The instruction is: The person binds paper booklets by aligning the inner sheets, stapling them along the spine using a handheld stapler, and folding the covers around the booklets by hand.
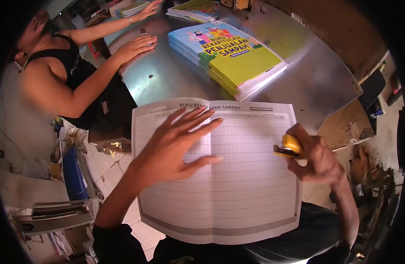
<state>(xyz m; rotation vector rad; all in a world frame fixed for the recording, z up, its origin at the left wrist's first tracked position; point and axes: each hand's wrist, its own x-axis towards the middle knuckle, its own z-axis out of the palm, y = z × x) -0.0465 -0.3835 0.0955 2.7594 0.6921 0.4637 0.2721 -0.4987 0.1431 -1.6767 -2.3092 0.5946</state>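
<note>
Where the wearer's two forearms reach inward, one open booklet (251, 185), pale and ruled, occupies the centre, above dark-clothed legs (295, 233). Heading across both pages: "BUKU BESAR BANK SAMPAH" (partly covered by fingertips). Its top edge overlaps the near side of the table in view; whether it bears on table or lap cannot be told.

Left hand (178, 147): one, palm down over the left page, fingers spread and reaching the centre fold, thumb set well apart and crossing it. Grip: none, nothing pinched; firmness of contact cannot be told.

Right hand (319, 158): one, at the outer margin of the right page. Grip: closed, fingers and thumb wrapped around a yellow stapler (292, 144) with dark parts, its nose pointing inward over the page.

Metal table (154, 88): one, sheen on its surface. Upon it, just beyond the booklet, a stack of booklets (224, 53), covers blue and green, lettered "BUKU REKAPITULASI PENJUALAN SAMPAH"; behind, a second stack (196, 9).

Co-worker (70, 70): one, at the table's left side, black sleeveless top, both arms extended over the metal.
</note>
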